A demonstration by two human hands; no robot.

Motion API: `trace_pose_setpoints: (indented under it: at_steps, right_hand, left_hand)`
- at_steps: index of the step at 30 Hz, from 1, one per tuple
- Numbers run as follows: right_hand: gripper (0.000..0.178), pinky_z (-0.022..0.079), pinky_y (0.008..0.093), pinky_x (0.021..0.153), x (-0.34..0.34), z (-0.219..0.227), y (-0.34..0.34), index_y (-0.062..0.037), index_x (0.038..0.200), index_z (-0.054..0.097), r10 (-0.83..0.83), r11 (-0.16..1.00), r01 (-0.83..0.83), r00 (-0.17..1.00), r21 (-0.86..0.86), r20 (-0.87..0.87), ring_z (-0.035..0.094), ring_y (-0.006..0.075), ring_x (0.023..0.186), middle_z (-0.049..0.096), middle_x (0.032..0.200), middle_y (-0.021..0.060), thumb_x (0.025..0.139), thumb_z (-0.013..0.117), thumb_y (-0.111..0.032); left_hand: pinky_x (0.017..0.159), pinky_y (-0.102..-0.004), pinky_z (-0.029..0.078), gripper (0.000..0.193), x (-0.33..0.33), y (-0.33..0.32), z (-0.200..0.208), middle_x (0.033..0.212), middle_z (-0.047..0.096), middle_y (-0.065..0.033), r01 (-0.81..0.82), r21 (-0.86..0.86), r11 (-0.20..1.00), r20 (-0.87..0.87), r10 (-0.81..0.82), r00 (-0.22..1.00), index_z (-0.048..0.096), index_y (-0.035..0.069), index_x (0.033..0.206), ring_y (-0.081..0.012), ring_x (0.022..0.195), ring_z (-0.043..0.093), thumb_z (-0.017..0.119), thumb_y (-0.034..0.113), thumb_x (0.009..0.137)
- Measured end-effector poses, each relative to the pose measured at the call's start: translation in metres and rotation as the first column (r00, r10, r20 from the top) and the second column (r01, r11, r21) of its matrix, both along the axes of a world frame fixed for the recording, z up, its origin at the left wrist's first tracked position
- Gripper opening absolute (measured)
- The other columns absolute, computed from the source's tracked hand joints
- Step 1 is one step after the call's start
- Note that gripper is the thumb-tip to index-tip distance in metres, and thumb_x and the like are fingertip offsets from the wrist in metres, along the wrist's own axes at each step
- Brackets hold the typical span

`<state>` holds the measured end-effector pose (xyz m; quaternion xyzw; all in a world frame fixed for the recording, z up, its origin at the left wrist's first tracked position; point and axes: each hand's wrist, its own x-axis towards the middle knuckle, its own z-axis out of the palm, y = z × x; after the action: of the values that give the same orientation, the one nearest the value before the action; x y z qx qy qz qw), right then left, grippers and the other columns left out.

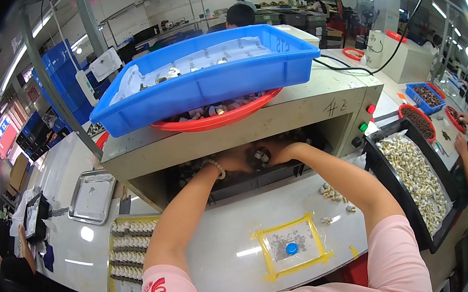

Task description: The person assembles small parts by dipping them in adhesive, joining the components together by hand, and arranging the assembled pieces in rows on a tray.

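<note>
Both my arms reach into the low opening of a beige metal box (243, 126) on the table. In its shadow, my left hand (236, 161), with a beaded bracelet (217, 170) at the wrist, and my right hand (278, 151) come together. Between them they cup a cluster of small dark and whitish pieces (259, 157). Most fingers are hidden or dim. The hands are over a black tray (255, 183) inside the box, where more such pieces lie in shadow.
On the box, a blue tray (209, 82) rests over a red basket (219, 113). A black tray of cream pieces (413, 177) stands right; a tray with white rows (132, 244) and a metal tray (93, 196) left. A blue cap (292, 248) sits nearby. Co-workers sit at both sides.
</note>
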<state>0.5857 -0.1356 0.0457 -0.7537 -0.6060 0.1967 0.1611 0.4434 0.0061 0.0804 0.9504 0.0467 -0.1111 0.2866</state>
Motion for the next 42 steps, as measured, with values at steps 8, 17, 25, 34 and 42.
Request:
trace_pose_setpoints:
  at_steps: [8,17,25,34,42]
  right_hand:
    - [0.07,0.042,0.0349,0.095,-0.012,0.008,0.001,-0.0116,0.128,0.05,-0.023,0.999,0.02,0.992,-0.027,-0.126,0.052,0.027,0.113,0.055,0.123,0.0135,0.064,0.076,-0.021]
    - [0.063,0.046,0.0344,0.089,-0.01,0.005,0.009,-0.0092,0.121,0.057,-0.033,0.999,0.034,0.999,-0.02,0.036,0.058,0.0271,0.104,0.062,0.112,0.015,0.063,0.076,-0.027]
    - [0.068,0.048,0.0322,0.08,0.006,-0.013,0.008,-0.0064,0.124,0.054,-0.122,0.982,0.149,0.969,0.117,-0.216,0.06,0.0239,0.096,0.061,0.113,0.0133,0.062,0.074,-0.028]
    - [0.044,0.046,0.0308,0.052,0.011,0.011,0.005,-0.0007,0.092,0.058,-0.33,0.936,0.351,0.847,-0.027,-0.417,0.056,0.0165,0.057,0.062,0.077,0.0075,0.067,0.068,-0.035]
    - [0.044,0.046,0.0299,0.05,-0.02,0.032,0.005,0.0014,0.089,0.059,-0.342,0.913,0.394,0.88,0.105,-0.33,0.055,0.0158,0.054,0.061,0.073,0.0091,0.067,0.069,-0.035]
  left_hand:
    - [0.092,-0.0329,0.043,0.076,0.001,0.024,-0.031,0.118,0.055,-0.0159,0.079,-0.018,0.997,0.131,-0.076,0.988,0.044,0.003,0.128,-0.0269,0.109,0.053,0.077,0.023,0.062]
    - [0.089,-0.0349,0.045,0.075,0.005,0.021,-0.031,0.114,0.057,-0.0191,0.103,0.048,0.994,0.125,-0.108,0.986,0.046,-0.001,0.127,-0.0284,0.104,0.055,0.075,0.024,0.062]
    - [0.08,-0.033,0.048,0.07,0.005,0.025,-0.035,0.102,0.061,-0.0139,0.056,-0.006,0.998,0.201,-0.054,0.978,0.05,0.0,0.121,-0.0231,0.091,0.059,0.075,0.024,0.061]
    - [0.064,-0.036,0.045,0.037,-0.005,-0.007,0.014,0.069,0.06,-0.0108,-0.184,-0.05,0.982,0.101,0.189,0.977,0.06,-0.001,0.09,-0.02,0.062,0.055,0.07,0.028,0.067]
    - [0.073,-0.0401,0.045,0.044,-0.001,0.009,-0.018,0.087,0.06,-0.0221,-0.246,-0.059,0.967,0.412,0.248,0.877,0.056,-0.006,0.099,-0.0307,0.079,0.058,0.067,0.023,0.069]
